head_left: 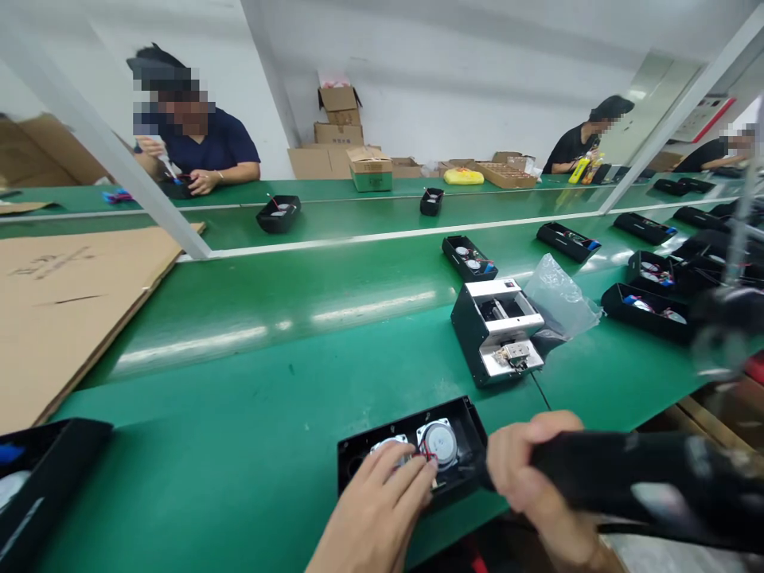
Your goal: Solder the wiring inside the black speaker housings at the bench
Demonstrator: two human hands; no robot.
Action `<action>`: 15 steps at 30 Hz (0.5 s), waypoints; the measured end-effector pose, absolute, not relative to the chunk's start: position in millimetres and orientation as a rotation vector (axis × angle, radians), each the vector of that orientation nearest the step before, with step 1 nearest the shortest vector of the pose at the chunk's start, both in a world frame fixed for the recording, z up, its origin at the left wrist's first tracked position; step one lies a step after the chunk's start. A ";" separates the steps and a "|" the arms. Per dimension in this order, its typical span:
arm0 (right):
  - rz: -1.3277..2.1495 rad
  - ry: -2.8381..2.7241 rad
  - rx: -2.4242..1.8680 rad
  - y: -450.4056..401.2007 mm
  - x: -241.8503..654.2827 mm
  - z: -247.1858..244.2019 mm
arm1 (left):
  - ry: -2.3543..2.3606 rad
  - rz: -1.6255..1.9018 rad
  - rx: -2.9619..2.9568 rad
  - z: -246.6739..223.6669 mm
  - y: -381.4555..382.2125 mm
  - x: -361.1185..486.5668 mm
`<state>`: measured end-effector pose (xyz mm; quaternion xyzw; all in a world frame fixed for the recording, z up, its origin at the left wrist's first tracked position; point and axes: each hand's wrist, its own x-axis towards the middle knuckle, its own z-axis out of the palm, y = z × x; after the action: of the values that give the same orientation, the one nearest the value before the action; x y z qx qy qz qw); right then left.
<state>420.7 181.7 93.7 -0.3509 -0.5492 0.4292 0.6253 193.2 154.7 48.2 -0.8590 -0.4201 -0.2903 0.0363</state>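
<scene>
A black speaker housing [471, 430] lies at the front edge of the green bench, its open side up. Two round speakers show inside, one [440, 444] in full view and the other partly behind fingers, with red and black wires between them. My left hand [382, 497] reaches over the near wall, fingers together and bent into the housing, holding it; the thumb is hidden. Wrapped round a black electric screwdriver [585, 465] is my right hand [525, 461]. The tool lies nearly level, its tip at the housing's right end and hard to make out.
Beyond the housing stands a black and silver metal fixture [498, 330] beside a clear plastic bag [561, 298]. More housings [648, 310] crowd the right; one [53, 485] is near left. Cardboard [77, 294] covers the left. A co-worker [203, 143] sits opposite.
</scene>
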 end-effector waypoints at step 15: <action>0.311 -1.099 -1.259 226.3 469.2 -4.2 | -1.305 -0.944 -2.448 13.2 149.4 103.3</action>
<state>469.2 226.3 -4.2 -0.5562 -0.4857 0.1375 0.6602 103.3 149.4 13.2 -0.8308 -0.4427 -0.3203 0.1053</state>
